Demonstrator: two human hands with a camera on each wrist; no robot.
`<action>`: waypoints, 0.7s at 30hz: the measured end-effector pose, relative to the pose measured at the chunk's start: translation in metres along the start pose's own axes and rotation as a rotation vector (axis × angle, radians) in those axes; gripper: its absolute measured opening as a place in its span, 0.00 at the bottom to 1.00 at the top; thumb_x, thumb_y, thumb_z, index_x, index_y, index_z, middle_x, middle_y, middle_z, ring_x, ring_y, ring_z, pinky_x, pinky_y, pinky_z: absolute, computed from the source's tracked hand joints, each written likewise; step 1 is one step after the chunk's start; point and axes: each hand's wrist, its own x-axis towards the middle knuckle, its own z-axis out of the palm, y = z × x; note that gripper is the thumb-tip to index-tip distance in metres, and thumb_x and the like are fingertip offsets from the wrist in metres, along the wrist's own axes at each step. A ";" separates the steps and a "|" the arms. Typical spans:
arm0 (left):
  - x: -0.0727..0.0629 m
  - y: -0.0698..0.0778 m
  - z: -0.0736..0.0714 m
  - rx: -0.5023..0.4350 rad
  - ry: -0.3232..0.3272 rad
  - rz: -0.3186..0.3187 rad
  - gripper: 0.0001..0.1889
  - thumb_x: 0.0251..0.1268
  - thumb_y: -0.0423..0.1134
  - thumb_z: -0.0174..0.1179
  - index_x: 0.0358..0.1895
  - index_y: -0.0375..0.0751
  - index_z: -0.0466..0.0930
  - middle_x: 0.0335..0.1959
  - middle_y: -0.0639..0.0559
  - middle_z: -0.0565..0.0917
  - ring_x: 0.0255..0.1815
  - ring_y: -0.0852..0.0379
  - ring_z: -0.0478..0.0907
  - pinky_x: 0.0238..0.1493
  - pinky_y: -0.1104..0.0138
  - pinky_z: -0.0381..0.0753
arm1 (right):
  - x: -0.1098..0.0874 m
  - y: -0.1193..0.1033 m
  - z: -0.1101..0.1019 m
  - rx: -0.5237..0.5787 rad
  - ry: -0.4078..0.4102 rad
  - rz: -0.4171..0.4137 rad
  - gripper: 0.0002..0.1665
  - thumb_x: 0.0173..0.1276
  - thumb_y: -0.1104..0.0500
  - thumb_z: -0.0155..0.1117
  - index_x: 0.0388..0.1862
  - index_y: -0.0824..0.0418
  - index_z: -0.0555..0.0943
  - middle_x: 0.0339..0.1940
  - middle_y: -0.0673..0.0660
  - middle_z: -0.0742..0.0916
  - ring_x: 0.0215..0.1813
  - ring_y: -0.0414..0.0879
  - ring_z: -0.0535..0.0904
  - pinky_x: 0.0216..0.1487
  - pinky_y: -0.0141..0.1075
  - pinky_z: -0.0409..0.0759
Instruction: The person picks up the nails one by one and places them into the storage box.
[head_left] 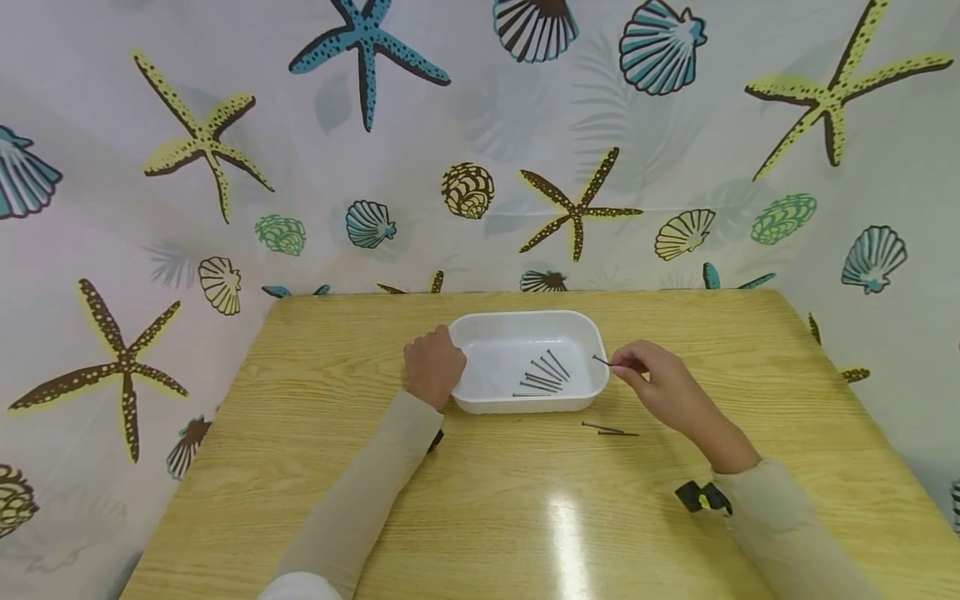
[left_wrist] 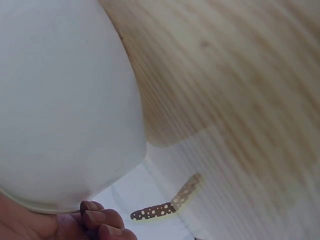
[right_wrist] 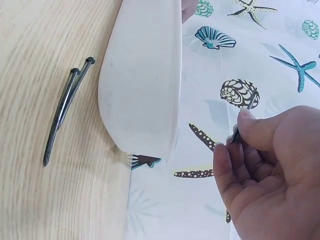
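A white plastic tray (head_left: 480,406) with rounded corners stands on the wooden table, several dark nails (head_left: 542,379) lying in its right half. My left hand (head_left: 435,367) grips the tray's left rim; in the left wrist view its curled fingers (left_wrist: 102,220) show at the rim's underside. Between thumb and fingertips, my right hand (head_left: 654,382) pinches a single nail (head_left: 602,361) by one end, its head over the tray's right rim. Seen from the right wrist, that nail (right_wrist: 251,100) points away from the fingers. Two loose nails (right_wrist: 65,110) lie on the table near the tray's front right corner.
The light wooden table (head_left: 450,517) reaches back to a hanging white cloth (head_left: 420,167) printed with starfish and shells, which also runs along both sides. A bright reflection falls on the table's front middle.
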 end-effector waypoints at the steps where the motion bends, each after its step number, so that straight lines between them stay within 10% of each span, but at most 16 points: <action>1: 0.000 0.000 0.000 0.000 0.002 0.001 0.12 0.61 0.39 0.49 0.42 0.36 0.76 0.32 0.43 0.81 0.35 0.44 0.77 0.42 0.54 0.69 | 0.001 -0.001 0.001 0.005 0.000 -0.006 0.04 0.65 0.63 0.59 0.39 0.60 0.77 0.34 0.51 0.80 0.37 0.43 0.75 0.37 0.38 0.76; 21: -0.001 0.000 0.000 -0.013 0.033 0.016 0.13 0.60 0.38 0.49 0.41 0.35 0.77 0.31 0.42 0.81 0.34 0.44 0.78 0.40 0.54 0.69 | 0.023 -0.033 0.025 0.119 -0.092 -0.110 0.03 0.65 0.64 0.60 0.37 0.60 0.78 0.33 0.48 0.79 0.35 0.41 0.73 0.34 0.34 0.74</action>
